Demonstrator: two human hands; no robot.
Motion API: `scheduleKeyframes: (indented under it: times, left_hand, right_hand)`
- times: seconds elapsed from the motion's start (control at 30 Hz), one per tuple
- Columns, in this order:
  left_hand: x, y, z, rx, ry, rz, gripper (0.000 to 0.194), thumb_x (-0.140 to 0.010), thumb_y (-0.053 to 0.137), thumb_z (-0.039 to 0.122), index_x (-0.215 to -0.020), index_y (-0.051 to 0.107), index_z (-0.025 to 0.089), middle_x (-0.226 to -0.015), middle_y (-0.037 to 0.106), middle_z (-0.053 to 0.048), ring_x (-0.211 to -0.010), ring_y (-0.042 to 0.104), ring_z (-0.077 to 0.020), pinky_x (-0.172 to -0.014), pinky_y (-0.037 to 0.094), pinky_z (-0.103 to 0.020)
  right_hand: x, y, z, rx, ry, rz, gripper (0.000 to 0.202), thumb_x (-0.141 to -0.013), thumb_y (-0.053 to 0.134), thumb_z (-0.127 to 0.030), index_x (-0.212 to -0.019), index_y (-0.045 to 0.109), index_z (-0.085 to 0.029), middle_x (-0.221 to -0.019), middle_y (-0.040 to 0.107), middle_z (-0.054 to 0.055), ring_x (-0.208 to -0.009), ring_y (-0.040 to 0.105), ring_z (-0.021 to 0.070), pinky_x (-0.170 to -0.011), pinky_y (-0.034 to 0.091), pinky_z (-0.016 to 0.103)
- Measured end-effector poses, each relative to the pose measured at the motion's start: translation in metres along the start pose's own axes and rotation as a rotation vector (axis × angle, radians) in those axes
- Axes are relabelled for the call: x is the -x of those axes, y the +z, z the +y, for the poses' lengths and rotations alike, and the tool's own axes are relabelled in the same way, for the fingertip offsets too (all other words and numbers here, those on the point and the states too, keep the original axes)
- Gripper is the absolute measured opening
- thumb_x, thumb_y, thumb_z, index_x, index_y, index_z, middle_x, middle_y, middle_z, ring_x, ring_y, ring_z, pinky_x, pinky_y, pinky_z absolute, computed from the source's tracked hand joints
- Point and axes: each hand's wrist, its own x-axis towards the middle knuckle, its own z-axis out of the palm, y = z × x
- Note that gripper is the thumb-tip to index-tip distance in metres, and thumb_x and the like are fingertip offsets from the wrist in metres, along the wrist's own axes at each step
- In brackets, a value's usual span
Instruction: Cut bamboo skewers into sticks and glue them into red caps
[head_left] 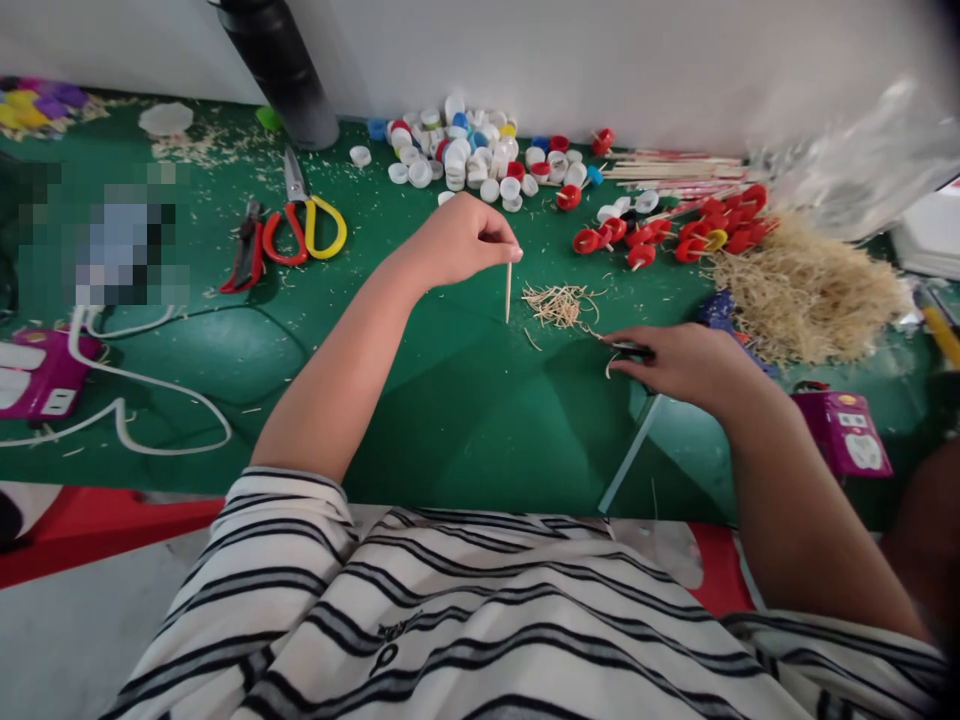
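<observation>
Between the fingertips of my left hand [469, 240] hangs a thin wooden stick [508, 295], held upright by its top over the green table [465, 420]. A small heap of wood shavings [559, 305] lies just right of the stick. My right hand [679, 365] is closed on a dark, thin tool [634, 349], mostly hidden by the fingers. Pale curled shavings show at its fingertips. A long grey strip [628, 455] lies slantwise below my right hand.
Bottle caps [476, 150] pile up at the back, near a black bottle [289, 85]. Scissors [300, 210] and red-handled pliers [247, 250] lie left. Red caps [720, 225], thin sticks [675, 170] and a large fibre heap [810, 290] are right. White cables [172, 385] curve at the left.
</observation>
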Motion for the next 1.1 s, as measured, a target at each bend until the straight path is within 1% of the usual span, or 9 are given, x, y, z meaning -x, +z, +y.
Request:
scheduleKeyframes:
  times: [0.1,0.2,0.4,0.57,0.7,0.8,0.87,0.97,1.1]
  left_hand:
    - [0.001,0.002,0.001,-0.009,0.000,-0.015,0.017,-0.091,0.076,0.030,-0.090,0.081,0.014,-0.068,0.057,-0.002,-0.071,0.044,-0.0121,-0.074,0.035,-0.035]
    - [0.001,0.004,0.001,-0.014,0.011,-0.021,0.017,-0.091,0.075,0.031,-0.090,0.081,0.015,-0.067,0.056,-0.001,-0.070,0.043,-0.0120,-0.074,0.036,-0.036]
    - [0.000,0.008,0.000,-0.015,-0.028,-0.049,0.018,-0.092,0.075,0.030,-0.093,0.081,0.014,-0.073,0.061,-0.004,-0.070,0.044,-0.0127,-0.073,0.036,-0.037]
    - [-0.001,0.010,-0.002,-0.021,0.000,-0.061,0.018,-0.092,0.075,0.033,-0.092,0.080,0.015,-0.072,0.061,-0.002,-0.068,0.044,-0.0124,-0.076,0.038,-0.037]
    - [-0.001,0.010,-0.003,-0.011,0.039,-0.062,0.017,-0.091,0.075,0.032,-0.093,0.081,0.016,-0.073,0.061,-0.002,-0.070,0.046,-0.0128,-0.076,0.038,-0.037]
    - [-0.001,0.010,-0.002,-0.013,0.056,-0.062,0.018,-0.092,0.076,0.032,-0.093,0.081,0.015,-0.073,0.058,-0.002,-0.070,0.045,-0.0125,-0.075,0.037,-0.037]
    - [-0.001,0.010,0.001,-0.025,0.041,-0.070,0.018,-0.092,0.076,0.032,-0.092,0.081,0.015,-0.071,0.057,-0.002,-0.069,0.045,-0.0122,-0.074,0.037,-0.037]
    - [0.000,0.013,0.007,-0.051,0.024,-0.090,0.018,-0.092,0.075,0.033,-0.091,0.082,0.016,-0.070,0.061,-0.003,-0.068,0.046,-0.0131,-0.074,0.038,-0.037]
    - [0.005,0.018,0.015,-0.048,0.083,-0.132,0.017,-0.090,0.075,0.035,-0.091,0.084,0.020,-0.074,0.070,-0.004,-0.068,0.051,-0.0137,-0.071,0.040,-0.035]
  right_hand:
    - [-0.001,0.014,0.000,0.003,-0.005,0.049,0.045,-0.100,0.060,-0.053,-0.135,0.079,-0.033,-0.100,0.085,0.006,-0.083,0.072,0.0259,-0.061,0.033,0.031]
    - [-0.009,0.019,-0.002,-0.025,0.034,0.083,0.041,-0.100,0.059,-0.052,-0.125,0.081,-0.029,-0.102,0.084,0.008,-0.085,0.072,0.0263,-0.061,0.032,0.032]
    - [-0.034,0.009,-0.016,-0.068,0.091,0.075,0.036,-0.103,0.056,-0.050,-0.116,0.079,-0.026,-0.101,0.082,0.009,-0.088,0.070,0.0268,-0.062,0.033,0.032]
    - [-0.055,-0.004,-0.029,-0.076,0.093,0.105,0.035,-0.103,0.058,-0.048,-0.119,0.079,-0.026,-0.108,0.082,0.011,-0.092,0.070,0.0281,-0.065,0.035,0.034]
    - [-0.058,-0.014,-0.008,-0.169,0.063,0.146,0.034,-0.100,0.061,-0.044,-0.120,0.081,-0.025,-0.104,0.081,0.010,-0.091,0.070,0.0274,-0.073,0.043,0.035]
    - [-0.054,-0.013,0.013,-0.169,0.022,0.066,0.029,-0.096,0.066,-0.042,-0.111,0.082,-0.023,-0.091,0.078,0.008,-0.081,0.067,0.0237,-0.075,0.044,0.035]
    - [-0.052,-0.008,0.017,-0.145,0.004,0.014,0.027,-0.096,0.067,-0.042,-0.107,0.081,-0.022,-0.086,0.077,0.007,-0.078,0.065,0.0225,-0.072,0.042,0.034]
    - [-0.053,0.001,0.004,-0.113,0.011,0.038,0.027,-0.097,0.064,-0.043,-0.106,0.079,-0.023,-0.091,0.079,0.007,-0.080,0.065,0.0229,-0.066,0.037,0.032]
    - [-0.057,0.003,-0.019,-0.103,0.113,0.173,0.033,-0.100,0.059,-0.048,-0.114,0.080,-0.026,-0.100,0.081,0.009,-0.085,0.067,0.0259,-0.061,0.030,0.033]
